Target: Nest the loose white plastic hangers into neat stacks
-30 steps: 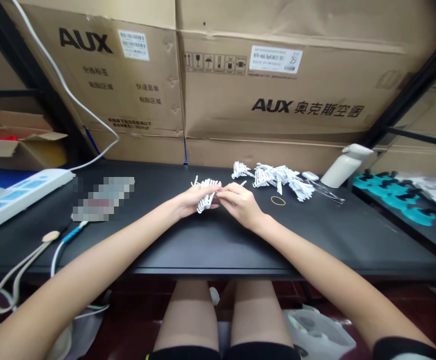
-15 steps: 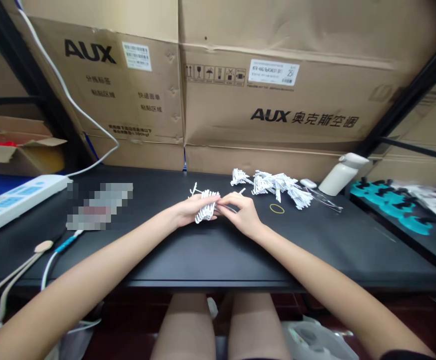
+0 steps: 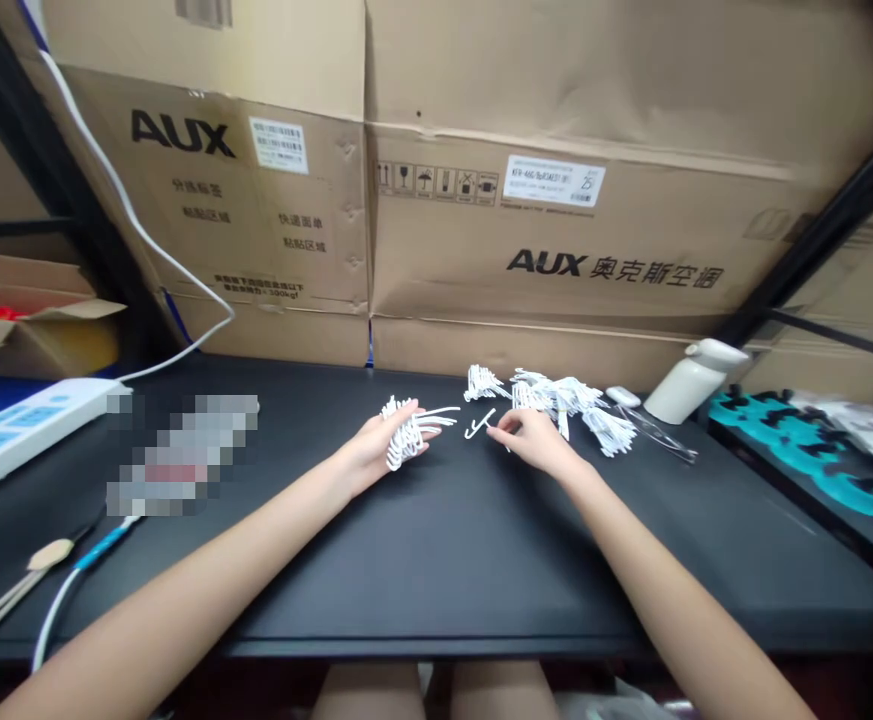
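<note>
A bundle of white hooks [image 3: 404, 445] is held in my left hand [image 3: 372, 452], its curled ends toward the palm and its thin stems fanning out to the right. My right hand [image 3: 532, 436], to the right of it, pinches a single white hook [image 3: 479, 424] between thumb and fingertips, apart from the bundle. Behind my right hand, more white hooks lie on the black table in a small bunch [image 3: 484, 382] and a larger pile [image 3: 607, 428].
A white bottle [image 3: 695, 382], a small white case [image 3: 622, 397] and teal pieces [image 3: 796, 440] are on the right. A power strip [image 3: 31, 425] and a blurred-out item [image 3: 185, 455] lie left. Large cardboard boxes [image 3: 443, 250] stand behind the table [image 3: 406, 580].
My right hand has moved right, away from the bundle, with one hook now visible in its fingers. My left hand still holds the bundle. The view has tilted up slightly.
</note>
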### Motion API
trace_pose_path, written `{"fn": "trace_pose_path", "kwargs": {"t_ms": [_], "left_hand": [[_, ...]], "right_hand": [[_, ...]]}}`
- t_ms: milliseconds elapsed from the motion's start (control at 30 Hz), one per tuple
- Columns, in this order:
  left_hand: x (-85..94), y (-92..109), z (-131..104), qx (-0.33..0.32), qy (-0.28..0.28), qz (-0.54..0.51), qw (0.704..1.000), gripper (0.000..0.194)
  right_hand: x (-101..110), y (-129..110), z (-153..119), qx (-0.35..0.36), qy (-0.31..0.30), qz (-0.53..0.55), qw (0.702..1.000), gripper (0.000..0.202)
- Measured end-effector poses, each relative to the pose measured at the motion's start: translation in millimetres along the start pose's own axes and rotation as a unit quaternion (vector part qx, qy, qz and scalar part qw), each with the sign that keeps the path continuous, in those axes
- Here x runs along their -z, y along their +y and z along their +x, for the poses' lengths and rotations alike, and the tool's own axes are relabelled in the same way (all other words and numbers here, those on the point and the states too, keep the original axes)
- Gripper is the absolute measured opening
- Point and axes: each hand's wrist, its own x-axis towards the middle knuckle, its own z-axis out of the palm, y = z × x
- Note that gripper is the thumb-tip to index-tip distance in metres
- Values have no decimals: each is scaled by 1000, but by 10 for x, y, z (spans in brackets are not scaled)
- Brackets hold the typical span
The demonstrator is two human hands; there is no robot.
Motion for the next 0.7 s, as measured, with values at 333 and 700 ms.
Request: {"fn": "trace_pose_path", "kwargs": {"t_ms": [333,700], "left_hand": [[4,8,-41,11,-8,30,999,26],[-21,0,-79,41,-16,56,997,26]], "right_hand": [[52,-185,-29,1,-146,213,966,32],[88,-250,-56,69,-143,253,954,29]]}}
